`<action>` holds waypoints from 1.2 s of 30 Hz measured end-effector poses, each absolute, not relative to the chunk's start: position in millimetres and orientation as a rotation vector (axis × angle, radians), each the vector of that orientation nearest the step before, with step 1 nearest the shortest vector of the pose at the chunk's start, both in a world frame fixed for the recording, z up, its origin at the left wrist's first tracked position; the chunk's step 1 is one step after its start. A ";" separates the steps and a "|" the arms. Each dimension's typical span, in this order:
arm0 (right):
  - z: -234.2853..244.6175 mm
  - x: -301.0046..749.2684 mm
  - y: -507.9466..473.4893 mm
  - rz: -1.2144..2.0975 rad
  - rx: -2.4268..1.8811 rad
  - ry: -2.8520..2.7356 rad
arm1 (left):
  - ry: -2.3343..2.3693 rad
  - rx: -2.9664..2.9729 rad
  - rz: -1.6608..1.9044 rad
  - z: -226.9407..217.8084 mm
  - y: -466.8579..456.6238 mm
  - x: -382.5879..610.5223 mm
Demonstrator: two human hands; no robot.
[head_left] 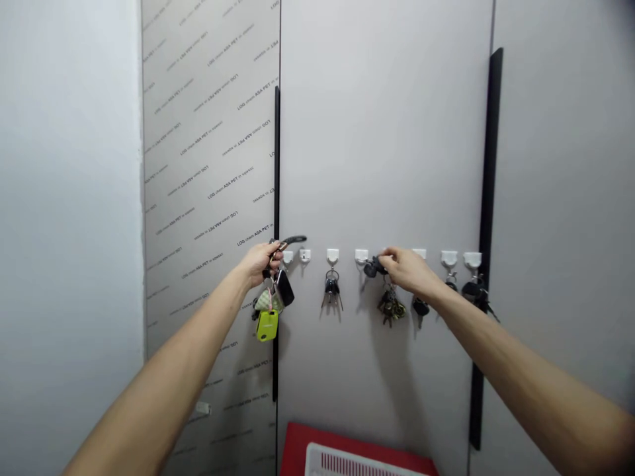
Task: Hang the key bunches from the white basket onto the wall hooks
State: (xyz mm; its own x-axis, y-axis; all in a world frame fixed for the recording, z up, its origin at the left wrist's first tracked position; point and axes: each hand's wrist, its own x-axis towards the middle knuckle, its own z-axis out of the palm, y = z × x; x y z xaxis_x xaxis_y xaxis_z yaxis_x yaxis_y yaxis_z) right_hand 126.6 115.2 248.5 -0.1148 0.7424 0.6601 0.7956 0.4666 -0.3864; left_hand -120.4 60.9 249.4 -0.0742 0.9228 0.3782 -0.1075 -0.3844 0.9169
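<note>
A row of white hooks runs across a grey cabinet door at hand height. My left hand is closed on a key bunch with a dark carabiner, a black fob and a lime-green tag, held just left of the leftmost hooks. My right hand is closed on a second bunch of keys with a black fob, right at one of the middle hooks. A small key set hangs on a hook between my hands.
More keys hang on the hooks at the right, beside a tall black door handle. Another black handle edges the left panel, which is covered in printed film. A red and white object sits below.
</note>
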 end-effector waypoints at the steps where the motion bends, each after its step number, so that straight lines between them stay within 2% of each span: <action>1: 252.3 123.9 113.4 -0.088 -1.251 -1.825 | 0.910 1.382 1.614 251.0 61.5 -116.7; 6: 257.3 109.6 111.1 -0.059 -1.056 -1.882 | 1.138 1.561 1.598 237.1 70.0 -90.9; 14: 237.5 126.3 121.3 0.083 -1.250 -2.035 | 1.615 1.715 1.761 181.2 96.5 -43.3; 20: 252.7 125.2 119.9 0.176 -1.314 -2.099 | 1.811 1.669 1.622 167.7 119.0 -27.5; 25: 273.9 114.1 118.9 0.142 -1.254 -2.059 | 1.825 1.681 1.585 180.9 119.5 -42.3; 32: 284.3 102.2 121.2 0.112 -1.389 -2.317 | 1.760 1.848 1.678 229.3 104.3 -54.3; 36: 286.1 99.0 121.2 0.132 -1.152 -2.216 | 1.655 1.833 1.713 255.0 97.1 -45.5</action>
